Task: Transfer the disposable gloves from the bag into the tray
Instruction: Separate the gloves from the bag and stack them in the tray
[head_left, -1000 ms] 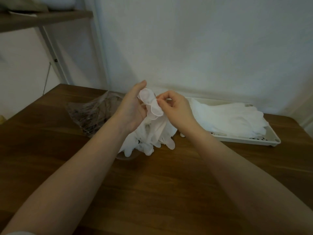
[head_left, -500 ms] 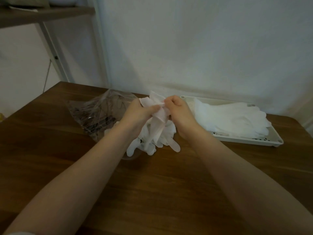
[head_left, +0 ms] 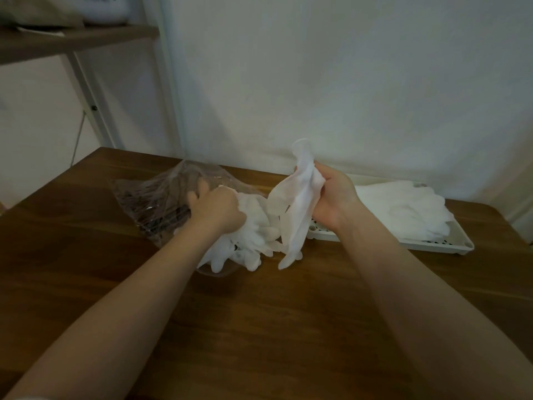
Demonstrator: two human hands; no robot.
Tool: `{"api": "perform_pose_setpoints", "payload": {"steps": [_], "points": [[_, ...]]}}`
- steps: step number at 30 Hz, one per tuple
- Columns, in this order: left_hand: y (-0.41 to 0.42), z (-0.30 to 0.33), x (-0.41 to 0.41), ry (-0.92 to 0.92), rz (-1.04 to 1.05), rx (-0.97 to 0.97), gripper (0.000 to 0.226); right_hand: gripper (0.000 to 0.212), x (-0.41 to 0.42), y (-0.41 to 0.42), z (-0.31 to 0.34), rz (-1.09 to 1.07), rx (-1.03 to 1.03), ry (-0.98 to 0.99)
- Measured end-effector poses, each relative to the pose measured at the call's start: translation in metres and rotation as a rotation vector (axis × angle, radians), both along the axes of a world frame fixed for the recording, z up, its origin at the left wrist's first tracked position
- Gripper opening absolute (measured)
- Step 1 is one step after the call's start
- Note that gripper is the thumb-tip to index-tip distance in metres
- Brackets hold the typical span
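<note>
A clear plastic bag (head_left: 161,203) lies on the wooden table, with a heap of white disposable gloves (head_left: 253,235) spilling from its open end. My left hand (head_left: 215,209) grips the top of that heap at the bag's mouth. My right hand (head_left: 331,197) holds one white glove (head_left: 297,215) up in the air; it hangs down with its fingers just above the table. Behind my right hand stands a white tray (head_left: 450,245) with several white gloves (head_left: 403,209) piled in it.
The brown wooden table (head_left: 259,327) runs up to a white wall. A wooden shelf (head_left: 72,41) on a metal frame stands at the upper left, with things on it. The table's right edge lies just past the tray.
My hands were together on the bunch of gloves. Now my right hand has pulled one glove away up and to the right, while my left hand has gone down onto the heap.
</note>
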State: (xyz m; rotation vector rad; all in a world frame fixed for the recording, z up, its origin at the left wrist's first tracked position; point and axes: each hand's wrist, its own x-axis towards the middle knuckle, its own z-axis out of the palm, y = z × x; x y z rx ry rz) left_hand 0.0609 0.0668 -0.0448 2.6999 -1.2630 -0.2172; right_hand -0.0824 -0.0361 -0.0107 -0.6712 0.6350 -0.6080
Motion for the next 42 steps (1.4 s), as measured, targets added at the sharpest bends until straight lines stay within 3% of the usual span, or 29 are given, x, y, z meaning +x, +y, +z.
{"api": "perform_pose_setpoints", "payload": {"steps": [2,4,6,8,12,15,16,18,20,23,27,32,38,42], "points": [[-0.001,0.005,-0.007,-0.002,-0.008,-0.087,0.042,0.015,-0.002,0.0,0.002,-0.011,-0.207,0.124],[-0.002,0.015,-0.019,-0.043,-0.058,-0.357,0.051,0.013,-0.004,-0.001,0.003,-0.001,-0.387,0.179],[-0.005,0.031,-0.029,0.252,-0.169,-0.612,0.049,0.013,-0.006,-0.002,0.006,0.035,-0.475,0.164],[-0.008,0.044,-0.042,0.623,-0.263,-0.672,0.041,0.013,-0.011,0.0,0.011,0.058,-0.521,0.154],[-0.021,0.051,-0.047,0.846,-0.212,-0.725,0.028,0.017,-0.018,-0.004,0.015,0.042,-0.53,0.122],[-0.028,0.053,-0.05,1.149,-0.152,-0.842,0.03,0.056,-0.032,-0.011,0.012,0.156,-0.44,0.131],[-0.03,0.053,-0.05,1.222,-0.136,-0.877,0.031,0.058,-0.036,-0.012,0.008,0.235,-0.451,0.164],[-0.034,0.055,-0.055,1.351,-0.11,-0.926,0.028,0.038,-0.046,-0.013,-0.001,0.319,-0.504,0.182],[-0.035,0.056,-0.06,1.501,-0.087,-0.965,0.021,0.017,-0.053,-0.018,-0.004,0.264,-0.52,0.149],[-0.035,0.049,-0.056,1.712,-0.088,-0.96,0.028,0.014,-0.065,-0.03,-0.004,0.151,-0.657,0.246],[-0.031,0.044,-0.053,1.771,-0.166,-0.624,0.047,0.013,-0.081,-0.04,0.001,0.11,-0.782,0.446],[-0.044,0.054,-0.074,1.502,-0.163,-0.293,0.05,0.015,-0.096,-0.047,0.012,0.129,-0.972,0.544],[-0.07,0.051,-0.092,1.397,-0.031,-0.552,0.029,0.026,-0.125,-0.069,0.018,0.268,-0.941,0.759],[-0.081,0.054,-0.105,1.396,-0.038,-0.657,0.022,0.029,-0.155,-0.091,0.008,0.328,-0.605,0.482]]}}
